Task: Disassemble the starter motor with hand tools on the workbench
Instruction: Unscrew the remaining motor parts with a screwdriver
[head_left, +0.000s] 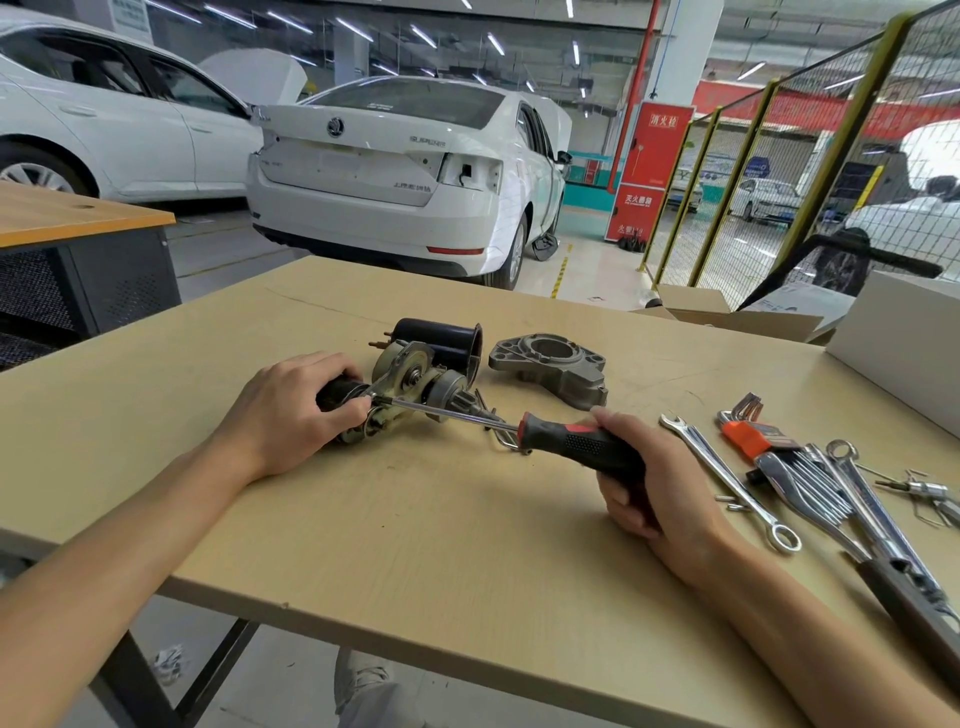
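The partly stripped starter motor (410, 376) lies on its side in the middle of the beige workbench (415, 519). My left hand (291, 410) grips its dark cylindrical end and steadies it. My right hand (649, 478) grips the black and red handle of a screwdriver (519, 423), whose shaft runs left to a tip set against the motor near my left fingers. A black cylindrical housing (441, 340) lies just behind the motor. The grey cast end bracket (550, 366) rests apart, to the right of it.
Combination wrenches (727, 480), an orange-holdered hex key set (748, 434), pliers and a small bit driver (924, 488) lie at the right. A white box (904, 338) stands at the far right edge. White cars and a mesh fence stand beyond the bench.
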